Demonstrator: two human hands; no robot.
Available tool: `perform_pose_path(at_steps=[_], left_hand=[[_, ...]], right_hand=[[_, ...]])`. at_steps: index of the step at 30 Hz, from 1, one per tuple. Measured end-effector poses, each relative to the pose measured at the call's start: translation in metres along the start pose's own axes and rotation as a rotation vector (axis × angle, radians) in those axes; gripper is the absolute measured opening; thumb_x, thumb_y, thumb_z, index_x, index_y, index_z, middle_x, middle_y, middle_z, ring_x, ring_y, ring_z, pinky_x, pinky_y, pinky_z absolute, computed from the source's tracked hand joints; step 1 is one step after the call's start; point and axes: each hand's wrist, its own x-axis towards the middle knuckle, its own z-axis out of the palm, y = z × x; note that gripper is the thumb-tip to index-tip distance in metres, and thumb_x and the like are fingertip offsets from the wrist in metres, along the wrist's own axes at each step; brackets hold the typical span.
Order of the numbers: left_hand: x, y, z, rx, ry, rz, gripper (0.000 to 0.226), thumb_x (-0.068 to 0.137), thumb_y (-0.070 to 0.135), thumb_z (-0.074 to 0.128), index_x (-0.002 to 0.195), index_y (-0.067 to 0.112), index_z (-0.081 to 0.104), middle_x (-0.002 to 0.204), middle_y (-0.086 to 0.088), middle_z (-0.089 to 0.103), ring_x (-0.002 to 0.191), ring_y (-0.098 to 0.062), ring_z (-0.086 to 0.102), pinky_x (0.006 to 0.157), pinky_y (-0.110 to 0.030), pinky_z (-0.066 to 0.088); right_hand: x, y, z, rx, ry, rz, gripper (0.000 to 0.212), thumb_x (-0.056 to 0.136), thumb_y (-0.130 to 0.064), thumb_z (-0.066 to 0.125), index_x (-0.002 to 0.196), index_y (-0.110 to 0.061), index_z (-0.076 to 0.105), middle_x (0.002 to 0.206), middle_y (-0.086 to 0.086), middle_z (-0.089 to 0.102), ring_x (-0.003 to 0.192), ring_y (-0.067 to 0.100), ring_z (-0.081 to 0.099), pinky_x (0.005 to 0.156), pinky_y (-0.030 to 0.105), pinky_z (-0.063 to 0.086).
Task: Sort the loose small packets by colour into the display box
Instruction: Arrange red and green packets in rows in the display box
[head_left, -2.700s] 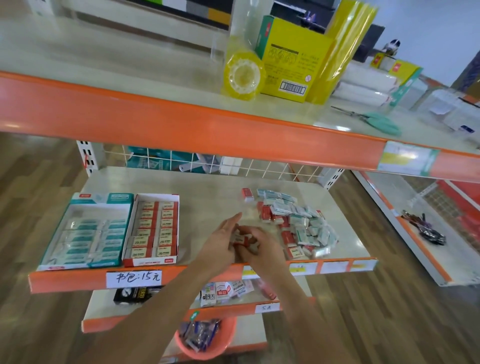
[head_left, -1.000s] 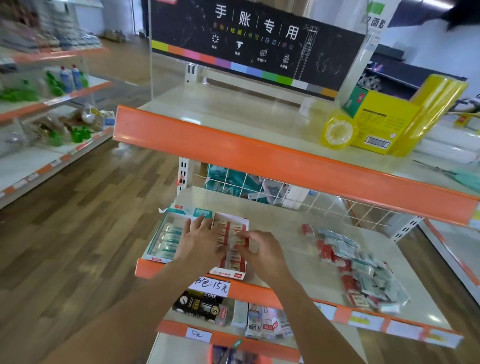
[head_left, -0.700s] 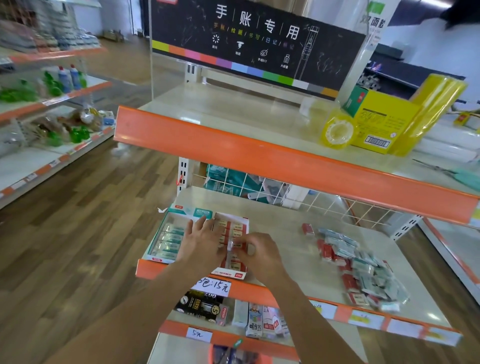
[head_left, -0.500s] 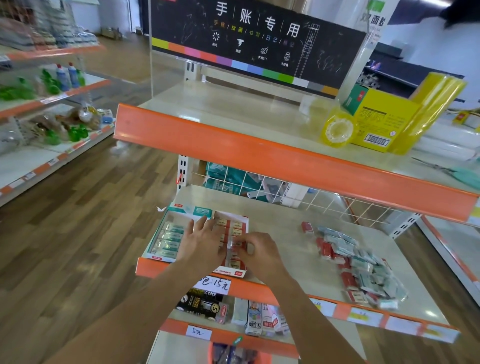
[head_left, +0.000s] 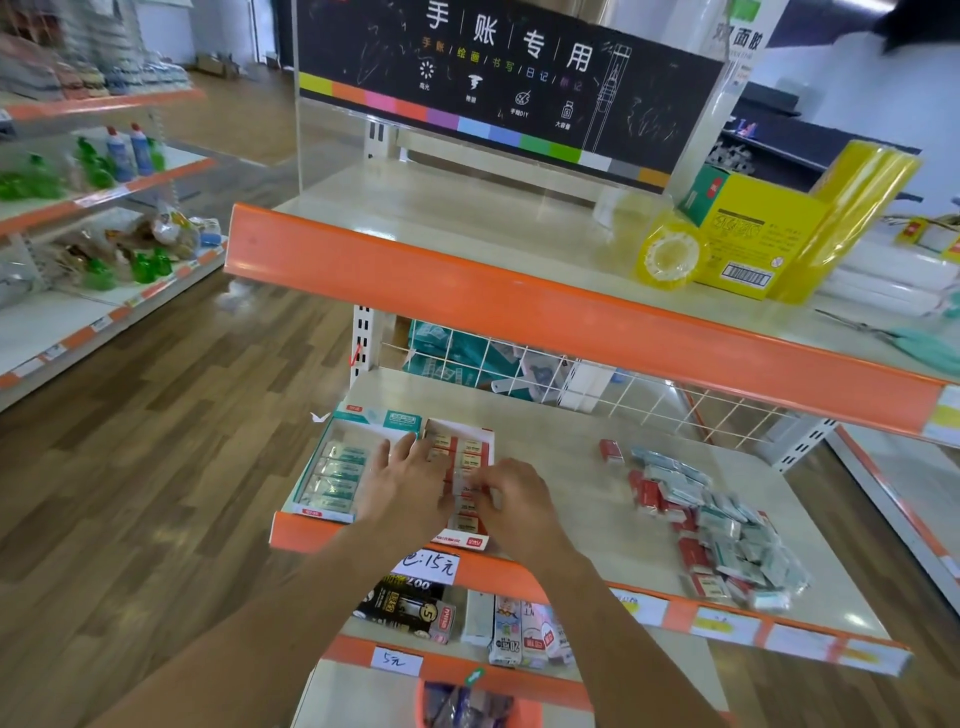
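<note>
Two display boxes sit side by side at the left of the middle shelf: a teal box (head_left: 332, 470) with rows of teal packets and a red box (head_left: 470, 447) with rows of red packets. My left hand (head_left: 408, 483) lies flat with straight fingers across the seam between the two boxes. My right hand (head_left: 517, 499) is over the red box, its fingertips pinching a red packet (head_left: 464, 480) that sits among the rows. A loose pile of red and teal packets (head_left: 722, 535) lies at the shelf's right. A single red packet (head_left: 611, 450) lies behind the pile.
The orange edge of the upper shelf (head_left: 519, 306) overhangs the work area, with a yellow tape roll (head_left: 667, 260) and yellow carton (head_left: 748, 239) on it. A white wire grid (head_left: 571, 379) closes the back. A lower shelf (head_left: 467, 623) holds other goods.
My hands have moved from beside the loose pile to the red box at the left. In the last second they have stayed there, the right fingers closing in on a packet in the rows.
</note>
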Motion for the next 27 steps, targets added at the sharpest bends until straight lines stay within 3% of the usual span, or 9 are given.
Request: perform_pose_path(at_steps=[7,12,18,21,24,27], left_hand=[[0.004,0.009,-0.001,-0.028,-0.002,0.021,0.046,0.085,0.04,0.052,0.129,0.028,0.052,0.142,0.0,0.042,0.136,-0.023,0.029,0.114,-0.048,0.021],[0.012,0.022,-0.001,-0.023,-0.007,0.065,0.052,0.082,0.039,0.057,0.131,0.021,0.052,0.138,-0.005,0.047,0.134,-0.028,0.032,0.114,-0.049,0.021],[0.021,0.042,0.004,-0.057,-0.009,0.11,0.043,0.064,0.034,0.072,0.103,0.018,0.07,0.111,-0.011,0.064,0.112,-0.038,0.054,0.099,-0.056,0.04],[0.025,0.055,0.006,-0.049,-0.012,0.151,0.044,0.071,0.033,0.071,0.112,0.017,0.066,0.121,-0.013,0.06,0.121,-0.037,0.047,0.104,-0.055,0.032],[0.027,0.066,0.008,-0.031,-0.062,0.183,0.048,0.085,0.037,0.056,0.13,0.022,0.052,0.139,-0.006,0.042,0.134,-0.031,0.029,0.114,-0.051,0.018],[0.03,0.077,0.01,-0.038,-0.083,0.209,0.049,0.086,0.039,0.051,0.134,0.026,0.047,0.144,-0.003,0.036,0.137,-0.027,0.024,0.115,-0.048,0.014]], right_hand=[[-0.009,0.009,0.003,0.106,0.183,-0.05,0.028,0.09,-0.017,0.062,0.112,-0.031,0.069,0.115,-0.011,0.067,0.11,0.013,0.056,0.098,0.03,0.043],[-0.019,0.027,-0.004,0.154,0.261,0.055,0.031,0.087,-0.013,0.065,0.117,-0.022,0.067,0.125,-0.006,0.062,0.122,0.016,0.049,0.106,0.027,0.037],[-0.027,0.046,-0.008,0.122,0.23,0.164,0.037,0.083,-0.013,0.067,0.12,-0.018,0.066,0.125,-0.001,0.063,0.119,0.023,0.054,0.101,0.012,0.024],[-0.033,0.052,-0.013,0.136,0.218,0.183,0.04,0.081,-0.013,0.066,0.121,-0.016,0.065,0.124,0.0,0.063,0.117,0.023,0.055,0.1,0.013,0.024],[-0.041,0.059,-0.018,0.144,0.218,0.208,0.043,0.082,-0.012,0.067,0.124,-0.016,0.063,0.126,0.001,0.061,0.118,0.022,0.054,0.101,0.015,0.026],[-0.05,0.066,-0.024,0.146,0.215,0.237,0.044,0.084,-0.012,0.067,0.128,-0.016,0.06,0.13,0.001,0.059,0.121,0.021,0.05,0.102,0.015,0.025]])
